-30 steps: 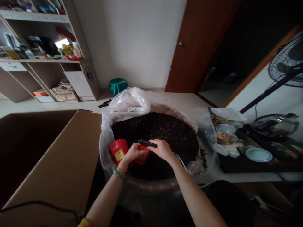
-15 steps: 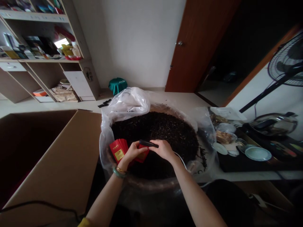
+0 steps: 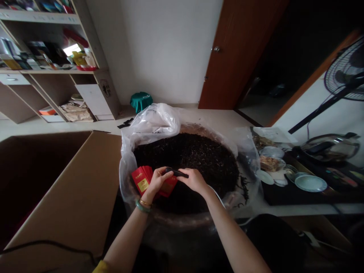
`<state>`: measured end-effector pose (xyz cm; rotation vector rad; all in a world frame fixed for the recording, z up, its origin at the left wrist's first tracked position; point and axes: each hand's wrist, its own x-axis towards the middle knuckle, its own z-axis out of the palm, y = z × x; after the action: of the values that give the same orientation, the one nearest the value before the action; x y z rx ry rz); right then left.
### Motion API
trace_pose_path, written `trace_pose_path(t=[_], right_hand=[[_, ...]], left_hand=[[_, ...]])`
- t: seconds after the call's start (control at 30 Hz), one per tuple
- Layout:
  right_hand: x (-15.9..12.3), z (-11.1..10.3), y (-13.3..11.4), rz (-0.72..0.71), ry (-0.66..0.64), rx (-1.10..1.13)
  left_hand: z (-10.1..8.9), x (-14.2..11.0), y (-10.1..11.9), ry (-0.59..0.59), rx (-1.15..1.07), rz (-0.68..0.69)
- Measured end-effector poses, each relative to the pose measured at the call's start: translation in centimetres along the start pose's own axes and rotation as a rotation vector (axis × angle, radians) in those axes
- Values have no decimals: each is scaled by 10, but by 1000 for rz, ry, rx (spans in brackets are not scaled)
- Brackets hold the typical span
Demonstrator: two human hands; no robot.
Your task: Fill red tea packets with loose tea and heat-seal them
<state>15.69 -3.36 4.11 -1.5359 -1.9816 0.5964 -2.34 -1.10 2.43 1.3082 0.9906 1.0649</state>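
Observation:
A slim black handheld device (image 3: 178, 173) is held level between my two hands, above a wide tub of dark, dry tea-like leaves (image 3: 204, 155). My left hand (image 3: 157, 181) is closed around its left end, thumb on top. The fingers of my right hand (image 3: 195, 180) grip the right end. A white cord (image 3: 217, 195) runs beside my right wrist. Just below the device, red packets (image 3: 168, 186) show between my hands; whether my left fingers also pinch one is hidden. To the left, a fanned stack of red packets with gold labels (image 3: 141, 181) rests on the leaves.
Clear plastic sheeting (image 3: 155, 121) lines the tub. On the left stands an open cardboard box (image 3: 93, 182). A dark table at right carries a pale dish (image 3: 310, 183), bowls and a glass-lidded pot (image 3: 331, 148). A fan (image 3: 345, 72) stands behind it.
My left hand has shifted slightly left along the black device, its thumb now over it. More of the red packets beneath shows. My right hand has barely moved.

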Motion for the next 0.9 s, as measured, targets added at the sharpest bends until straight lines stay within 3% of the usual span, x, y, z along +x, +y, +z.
trace_pose_path(t=[0.37,0.53,0.6,0.73,0.8,0.9], right_hand=[[0,1,8,-7,44,82],[1,-6,27,104,185,191],[1,-11,40,167,238,109],[-2,-12,59,293,222,-187],[-4,-6,56,260,288,-204],[-4,10,37,64,331,51]], left_hand=[[3,7,-5,-62,33,-27],[4,7,-9,-25,-3,-56],[3,6,-10,12,-31,-59],[2,4,-12,49,-70,-99],[3,4,-11,73,-79,-120],[4,5,-10,82,-79,-122]])
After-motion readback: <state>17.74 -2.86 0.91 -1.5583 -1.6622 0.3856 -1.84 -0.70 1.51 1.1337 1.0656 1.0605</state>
